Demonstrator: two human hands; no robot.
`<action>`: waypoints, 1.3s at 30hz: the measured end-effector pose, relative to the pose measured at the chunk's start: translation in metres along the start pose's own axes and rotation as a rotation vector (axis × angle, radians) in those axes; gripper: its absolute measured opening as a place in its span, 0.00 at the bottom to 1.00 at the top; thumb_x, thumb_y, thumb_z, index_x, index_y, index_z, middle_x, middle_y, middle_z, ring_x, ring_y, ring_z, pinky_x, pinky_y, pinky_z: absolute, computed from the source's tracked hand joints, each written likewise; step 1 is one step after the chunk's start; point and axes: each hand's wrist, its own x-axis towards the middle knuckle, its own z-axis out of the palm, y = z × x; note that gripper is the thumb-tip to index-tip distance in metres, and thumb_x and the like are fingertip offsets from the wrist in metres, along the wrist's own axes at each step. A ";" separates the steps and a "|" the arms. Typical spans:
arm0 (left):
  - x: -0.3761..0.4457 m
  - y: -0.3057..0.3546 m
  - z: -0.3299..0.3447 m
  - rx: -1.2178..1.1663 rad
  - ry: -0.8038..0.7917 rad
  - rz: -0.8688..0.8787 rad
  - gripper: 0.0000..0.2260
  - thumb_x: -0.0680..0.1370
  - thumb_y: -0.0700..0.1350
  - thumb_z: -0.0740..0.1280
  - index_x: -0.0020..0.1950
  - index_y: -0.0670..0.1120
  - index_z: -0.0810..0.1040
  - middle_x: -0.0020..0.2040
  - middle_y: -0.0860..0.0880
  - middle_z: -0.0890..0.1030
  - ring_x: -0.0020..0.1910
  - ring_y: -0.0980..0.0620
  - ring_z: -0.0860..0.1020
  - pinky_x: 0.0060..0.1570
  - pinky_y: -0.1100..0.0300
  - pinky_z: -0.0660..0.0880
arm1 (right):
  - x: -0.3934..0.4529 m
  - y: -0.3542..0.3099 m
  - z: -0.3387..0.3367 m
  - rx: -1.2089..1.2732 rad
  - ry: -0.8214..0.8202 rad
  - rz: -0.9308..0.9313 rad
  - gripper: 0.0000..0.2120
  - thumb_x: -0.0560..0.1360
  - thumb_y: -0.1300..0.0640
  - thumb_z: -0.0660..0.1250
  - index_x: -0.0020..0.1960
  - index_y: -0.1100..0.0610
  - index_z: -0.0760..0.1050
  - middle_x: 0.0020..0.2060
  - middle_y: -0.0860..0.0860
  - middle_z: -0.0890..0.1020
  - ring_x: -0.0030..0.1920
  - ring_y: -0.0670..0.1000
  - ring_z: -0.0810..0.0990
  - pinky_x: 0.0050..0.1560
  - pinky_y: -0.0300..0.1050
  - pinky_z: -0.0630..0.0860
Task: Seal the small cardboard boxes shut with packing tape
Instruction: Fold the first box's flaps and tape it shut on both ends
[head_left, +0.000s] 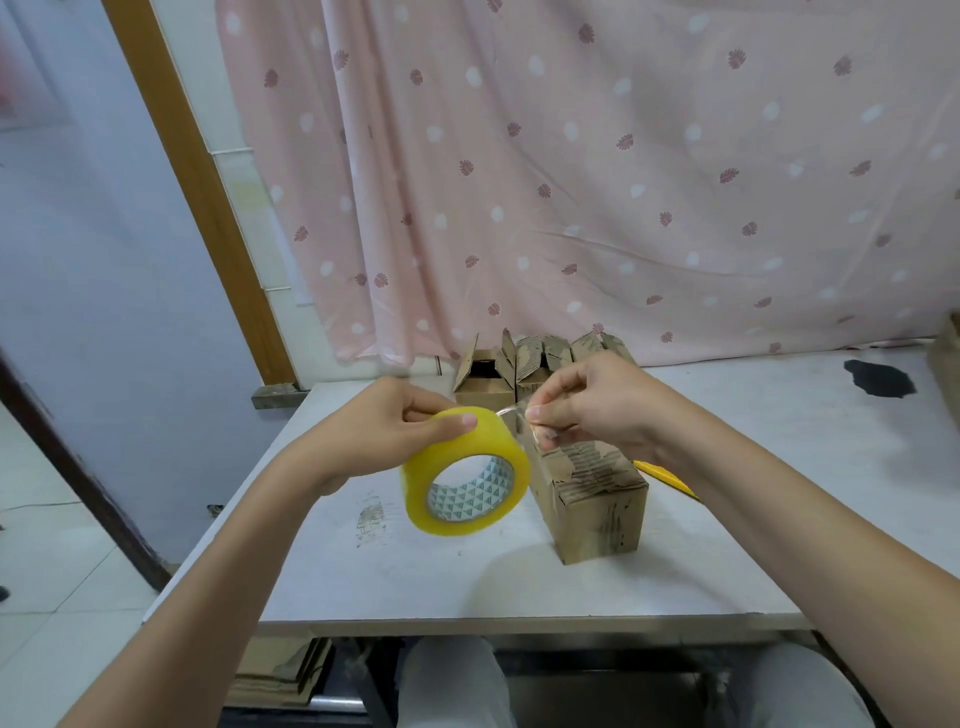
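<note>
A pink curtain (597, 171) with leaf and dot prints hangs behind the white desk (415, 577), its hem meeting the desk's far edge. At the back of the desk, several cardboard boxes with open flaps (498, 371) stand close together, partly hidden behind both hands. Nearer, a small cardboard box (597, 506) with its flaps folded down stands on the desk, just right of the tape roll (465, 475). The left hand (400, 423) holds the yellowish roll above the desk, thumb pressed on its outer face and fingers curled behind it. The right hand (592, 400) pinches the free tape end (519, 415) between thumb and fingertips, over the box's far top edge. A yellow tool (665, 478) lies on the desk behind the box, mostly covered by the right forearm. A dark patch (880, 378) marks the desk at far right.
</note>
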 end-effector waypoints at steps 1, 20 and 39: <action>0.000 0.000 0.000 -0.006 0.005 0.002 0.16 0.74 0.60 0.70 0.52 0.50 0.87 0.45 0.48 0.87 0.43 0.56 0.82 0.48 0.59 0.76 | 0.000 0.001 -0.001 0.014 -0.007 0.007 0.03 0.74 0.70 0.70 0.41 0.68 0.80 0.30 0.59 0.80 0.32 0.53 0.81 0.37 0.42 0.80; 0.022 -0.009 0.019 0.148 0.063 -0.073 0.36 0.68 0.72 0.67 0.34 0.38 0.63 0.33 0.46 0.57 0.32 0.50 0.57 0.32 0.57 0.54 | 0.002 0.013 -0.037 0.046 0.068 0.158 0.04 0.73 0.70 0.71 0.46 0.72 0.80 0.34 0.60 0.82 0.36 0.54 0.82 0.39 0.43 0.82; 0.045 -0.010 0.045 0.109 0.010 -0.135 0.28 0.73 0.66 0.70 0.34 0.43 0.67 0.34 0.45 0.59 0.33 0.49 0.61 0.37 0.55 0.58 | -0.003 0.039 -0.069 -0.015 0.117 0.337 0.04 0.73 0.71 0.70 0.47 0.72 0.80 0.36 0.63 0.81 0.38 0.58 0.81 0.38 0.45 0.83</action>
